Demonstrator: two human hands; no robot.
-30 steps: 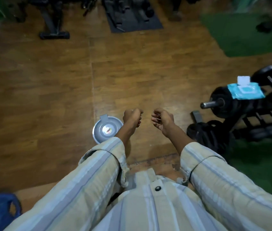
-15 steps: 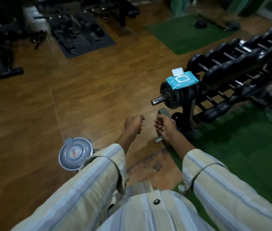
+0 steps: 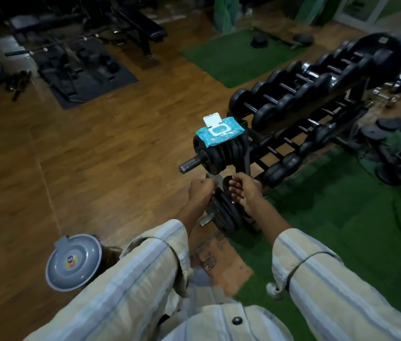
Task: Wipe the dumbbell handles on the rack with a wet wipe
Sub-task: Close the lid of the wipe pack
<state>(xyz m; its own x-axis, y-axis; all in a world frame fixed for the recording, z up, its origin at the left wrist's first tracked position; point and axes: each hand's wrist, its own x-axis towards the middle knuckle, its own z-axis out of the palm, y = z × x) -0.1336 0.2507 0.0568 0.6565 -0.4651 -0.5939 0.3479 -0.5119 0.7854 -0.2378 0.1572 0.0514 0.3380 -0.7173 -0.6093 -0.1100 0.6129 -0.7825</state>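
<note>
Wooden gym floor (image 3: 111,153) has swung aside since a second ago, bringing the rack (image 3: 322,99) and the open wipe pack (image 3: 220,131) on the plates (image 3: 221,153) ahead, while left hand (image 3: 200,189) fisted and right hand (image 3: 244,190) loosely curled hold nothing, so wiping is unstarted.

The wipes pack (image 3: 220,132) is bright turquoise with a white flip lid. Dumbbells (image 3: 292,94) and plates (image 3: 221,153) are black, their handles silvery. The floor (image 3: 96,148) is warm brown wood grain, the turf (image 3: 342,217) deep green. Sleeves (image 3: 133,279) are beige with pale blue stripes. The bin lid (image 3: 74,262) is grey with a small multicoloured sticker.
</note>
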